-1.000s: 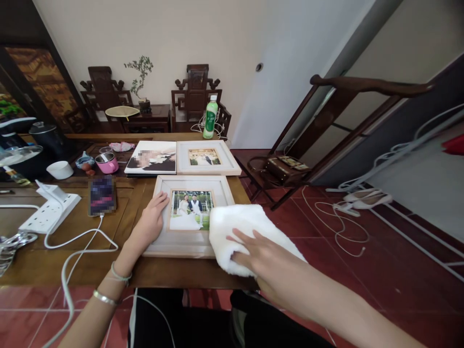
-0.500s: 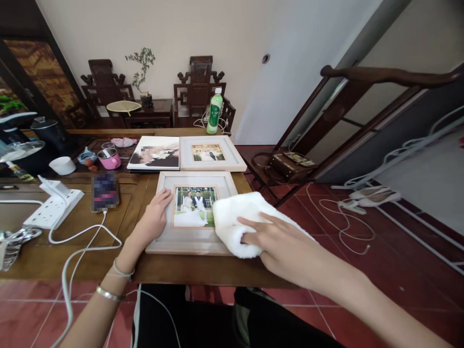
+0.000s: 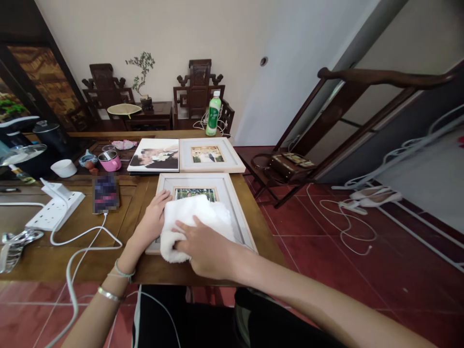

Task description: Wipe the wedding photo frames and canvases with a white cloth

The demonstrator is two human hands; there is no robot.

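A pale wooden photo frame (image 3: 232, 203) lies flat on the brown wooden table (image 3: 83, 261) in front of me. A folded white towel (image 3: 195, 217) covers most of its glass; only the top strip of the photo shows. My right hand (image 3: 203, 249) presses flat on the towel, fingers stretched and pointing left. My left hand (image 3: 152, 222) rests on the frame's left border with fingers extended, steadying it, touching the towel's edge.
Two more framed pictures (image 3: 210, 155) lie behind it, with a green bottle (image 3: 213, 114) beyond. A phone (image 3: 105, 194), white power strip (image 3: 54, 210) and cables sit left, plus a pink pot (image 3: 108, 161) and white bowl (image 3: 64, 167). A dark wooden chair (image 3: 290, 164) stands right.
My right hand has slid the towel leftward from the frame's right edge across the photo, now covering most of it. The left hand has stayed on the frame's left border.
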